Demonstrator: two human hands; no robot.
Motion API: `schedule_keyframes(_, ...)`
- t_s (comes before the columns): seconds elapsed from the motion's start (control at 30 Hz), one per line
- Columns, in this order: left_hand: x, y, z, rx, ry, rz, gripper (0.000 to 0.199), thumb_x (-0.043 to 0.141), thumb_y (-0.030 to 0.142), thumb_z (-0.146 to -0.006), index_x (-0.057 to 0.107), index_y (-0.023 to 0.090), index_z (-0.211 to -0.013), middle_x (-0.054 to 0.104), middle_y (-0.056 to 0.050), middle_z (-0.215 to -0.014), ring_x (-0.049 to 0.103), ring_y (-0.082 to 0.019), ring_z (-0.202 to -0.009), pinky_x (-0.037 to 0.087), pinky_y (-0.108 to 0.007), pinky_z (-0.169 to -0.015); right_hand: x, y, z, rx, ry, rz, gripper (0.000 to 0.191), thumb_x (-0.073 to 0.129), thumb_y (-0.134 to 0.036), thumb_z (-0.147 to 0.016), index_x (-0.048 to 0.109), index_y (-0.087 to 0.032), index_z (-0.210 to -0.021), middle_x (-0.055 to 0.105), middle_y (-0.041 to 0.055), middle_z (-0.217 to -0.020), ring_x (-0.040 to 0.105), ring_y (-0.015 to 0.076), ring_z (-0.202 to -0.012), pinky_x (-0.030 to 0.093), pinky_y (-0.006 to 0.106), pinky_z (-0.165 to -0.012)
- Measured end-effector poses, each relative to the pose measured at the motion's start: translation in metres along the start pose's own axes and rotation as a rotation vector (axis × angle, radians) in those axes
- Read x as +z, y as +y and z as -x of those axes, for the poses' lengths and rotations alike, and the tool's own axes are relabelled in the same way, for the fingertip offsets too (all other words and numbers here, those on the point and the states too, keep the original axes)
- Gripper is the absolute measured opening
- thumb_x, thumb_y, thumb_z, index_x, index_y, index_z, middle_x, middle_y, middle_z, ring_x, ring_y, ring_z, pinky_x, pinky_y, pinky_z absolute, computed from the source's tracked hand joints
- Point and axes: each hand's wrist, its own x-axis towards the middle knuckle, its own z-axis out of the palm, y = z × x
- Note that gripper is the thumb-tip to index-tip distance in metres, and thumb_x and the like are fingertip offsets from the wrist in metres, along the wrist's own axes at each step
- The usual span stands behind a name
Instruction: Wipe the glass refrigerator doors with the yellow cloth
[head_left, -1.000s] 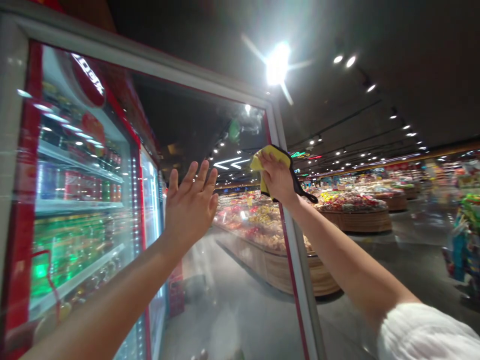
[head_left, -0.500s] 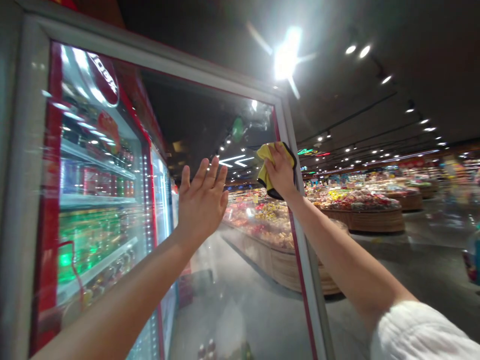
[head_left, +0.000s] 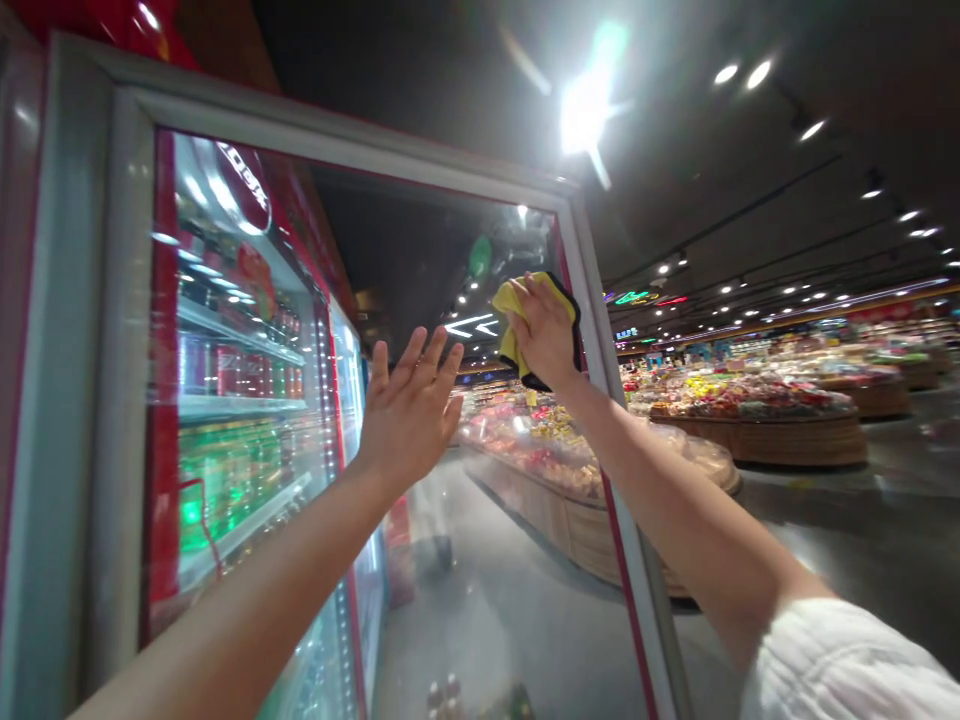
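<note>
A glass door (head_left: 480, 590) in a grey frame fills the middle of the view. My left hand (head_left: 409, 410) is raised before the glass with its fingers spread and nothing in it; whether the palm touches the pane I cannot tell. Under my right hand (head_left: 544, 335) is a yellow cleaning cloth (head_left: 514, 300) with a black edge, pressed against the glass near the frame's right side. My right fingers lie over the cloth and grip it. White marks show on the upper glass.
Lit drink shelves (head_left: 240, 405) with red edging show in the glass at the left. Wooden-sided display stands (head_left: 757, 435) heaped with packaged goods stand to the right on the grey floor (head_left: 810, 560). Bright lamps (head_left: 585, 110) hang from the dark ceiling.
My right hand and the cloth have shifted left across the glass, away from the frame's right edge. My left hand stays spread. The view has swung slightly left.
</note>
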Motion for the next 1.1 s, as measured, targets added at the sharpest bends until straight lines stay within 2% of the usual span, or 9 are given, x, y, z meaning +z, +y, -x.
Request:
schedule_keyframes(0.1, -0.001, -0.002, 0.010, 0.004, 0.039, -0.018, 0.057, 0.043, 0.034, -0.099, 0.038, 0.023, -0.154, 0.031, -0.009, -0.165, 0.022, -0.026, -0.155, 0.009, -0.059, -0.126, -0.008, -0.018, 0.026, -0.249, -0.130, -0.077, 0.049, 0.045, -0.036, -0.101, 0.049, -0.023, -0.148, 0.041, 0.0046, -0.161, 0.030, 0.0273, -0.152, 0.032, 0.050, -0.124)
schedule_keyframes(0.2, -0.006, -0.007, 0.022, -0.011, 0.050, -0.038, 0.058, 0.044, 0.037, -0.099, 0.036, 0.022, -0.155, 0.030, -0.011, -0.165, 0.021, -0.026, -0.155, 0.008, -0.056, -0.127, -0.022, 0.002, 0.055, -0.438, -0.190, -0.236, 0.046, 0.047, -0.030, -0.098, 0.055, -0.024, -0.143, 0.047, 0.0043, -0.157, 0.040, 0.0238, -0.147, 0.035, 0.045, -0.123)
schedule_keyframes(0.33, -0.010, -0.011, 0.034, -0.001, 0.046, -0.065, 0.062, 0.048, 0.038, -0.099, 0.035, 0.021, -0.156, 0.030, -0.012, -0.165, 0.021, -0.026, -0.155, 0.008, -0.053, -0.128, -0.010, 0.032, 0.031, -0.191, 0.045, -0.300, 0.046, 0.049, -0.028, -0.096, 0.058, -0.019, -0.140, 0.053, 0.0123, -0.149, 0.049, 0.0289, -0.139, 0.040, 0.049, -0.119)
schedule_keyframes(0.43, -0.008, -0.010, 0.035, 0.005, 0.059, -0.085, 0.061, 0.047, 0.037, -0.099, 0.034, 0.021, -0.156, 0.030, -0.012, -0.165, 0.022, -0.027, -0.155, 0.009, -0.053, -0.128, 0.007, 0.009, 0.004, -0.097, 0.112, -0.256, 0.045, 0.050, -0.034, -0.098, 0.059, -0.019, -0.140, 0.058, 0.0125, -0.145, 0.049, 0.0303, -0.140, 0.038, 0.051, -0.120)
schedule_keyframes(0.57, -0.009, -0.011, 0.039, -0.002, 0.058, -0.114, 0.059, 0.046, 0.037, -0.100, 0.035, 0.020, -0.155, 0.030, -0.013, -0.165, 0.023, -0.028, -0.155, 0.010, -0.055, -0.127, 0.001, -0.029, 0.026, -0.375, -0.109, -0.203, 0.048, 0.045, -0.042, -0.102, 0.054, -0.022, -0.145, 0.047, 0.0077, -0.157, 0.034, 0.0290, -0.151, 0.031, 0.052, -0.124)
schedule_keyframes(0.67, -0.015, -0.015, 0.049, -0.017, 0.046, -0.120, 0.060, 0.046, 0.039, -0.100, 0.035, 0.020, -0.156, 0.030, -0.014, -0.165, 0.023, -0.028, -0.155, 0.009, -0.055, -0.128, -0.011, -0.017, 0.048, -0.525, -0.190, -0.262, 0.045, 0.044, -0.039, -0.102, 0.055, -0.025, -0.144, 0.050, 0.0055, -0.156, 0.039, 0.0254, -0.148, 0.034, 0.050, -0.123)
schedule_keyframes(0.8, -0.023, -0.024, 0.058, -0.031, 0.031, -0.124, 0.065, 0.047, 0.038, -0.100, 0.027, 0.022, -0.159, 0.030, -0.013, -0.165, 0.022, -0.027, -0.155, 0.011, -0.054, -0.128, 0.001, 0.002, 0.025, -0.264, 0.024, -0.308, 0.042, 0.046, -0.031, -0.100, 0.062, -0.021, -0.137, 0.060, 0.0103, -0.145, 0.053, 0.0277, -0.138, 0.041, 0.051, -0.118)
schedule_keyframes(0.9, -0.024, -0.026, 0.060, -0.052, 0.018, -0.135, 0.066, 0.046, 0.038, -0.099, 0.026, 0.021, -0.159, 0.030, -0.014, -0.165, 0.021, -0.028, -0.155, 0.014, -0.055, -0.127, 0.016, -0.028, 0.005, -0.121, 0.083, -0.246, 0.042, 0.046, -0.030, -0.100, 0.062, -0.019, -0.137, 0.058, 0.0110, -0.147, 0.049, 0.0287, -0.141, 0.038, 0.050, -0.121)
schedule_keyframes(1.1, -0.029, -0.029, 0.073, -0.062, 0.000, -0.139, 0.065, 0.045, 0.040, -0.100, 0.027, 0.018, -0.159, 0.027, -0.014, -0.166, 0.018, -0.028, -0.156, 0.014, -0.054, -0.127, -0.004, -0.071, 0.047, -0.502, -0.195, -0.189, 0.047, 0.048, -0.031, -0.100, 0.053, -0.023, -0.146, 0.046, 0.0056, -0.158, 0.037, 0.0268, -0.149, 0.030, 0.050, -0.124)
